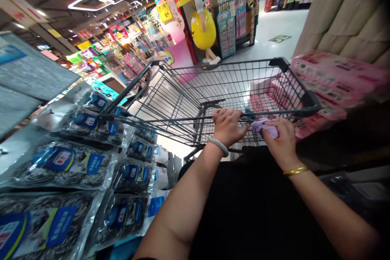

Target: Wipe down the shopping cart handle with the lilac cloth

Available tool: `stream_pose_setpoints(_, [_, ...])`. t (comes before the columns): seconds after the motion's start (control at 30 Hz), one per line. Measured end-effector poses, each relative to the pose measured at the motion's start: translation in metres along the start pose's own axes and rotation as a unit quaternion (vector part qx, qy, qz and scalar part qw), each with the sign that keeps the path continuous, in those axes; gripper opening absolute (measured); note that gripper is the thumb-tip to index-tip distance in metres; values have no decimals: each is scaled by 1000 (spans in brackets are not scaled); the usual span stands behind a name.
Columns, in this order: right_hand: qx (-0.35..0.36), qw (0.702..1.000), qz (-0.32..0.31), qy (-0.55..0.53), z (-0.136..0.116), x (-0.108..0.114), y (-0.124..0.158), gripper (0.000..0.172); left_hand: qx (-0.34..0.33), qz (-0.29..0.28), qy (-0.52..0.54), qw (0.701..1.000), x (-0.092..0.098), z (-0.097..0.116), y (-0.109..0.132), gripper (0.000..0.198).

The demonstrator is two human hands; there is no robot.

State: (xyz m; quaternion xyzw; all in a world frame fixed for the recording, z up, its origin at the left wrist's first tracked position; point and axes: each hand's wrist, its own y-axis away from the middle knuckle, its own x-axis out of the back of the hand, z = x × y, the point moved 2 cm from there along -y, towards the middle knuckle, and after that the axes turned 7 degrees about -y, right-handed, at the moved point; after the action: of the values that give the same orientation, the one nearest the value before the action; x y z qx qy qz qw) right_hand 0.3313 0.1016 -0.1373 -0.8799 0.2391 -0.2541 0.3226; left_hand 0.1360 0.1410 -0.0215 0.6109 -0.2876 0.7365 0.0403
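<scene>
Left hand point(228, 125) curled over near rim of wire shopping cart point(183, 119); right hand point(282, 138) clamped on lilac cloth point(265, 127) at same rim. Cloth seems soft, light: bunch it. Cart probably stiff; hold by rim.

Lilac cloth point(258, 125) crumpled, bunched at near rim of upright grey wire shopping cart point(310, 104).

You were in a supermarket: you had a wire shopping cart point(183, 119) before you, stacked bagged goods point(65, 162) to your left, pink packs point(335, 73) to your right, and a yellow price sign point(165, 11) and display rack point(227, 34) beyond.
</scene>
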Motion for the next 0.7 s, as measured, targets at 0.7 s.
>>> stream_pose_setpoints(0.7, [169,941,-263,128,-28,-24,30,24,1,-64,-1,998,18,-28,12,31])
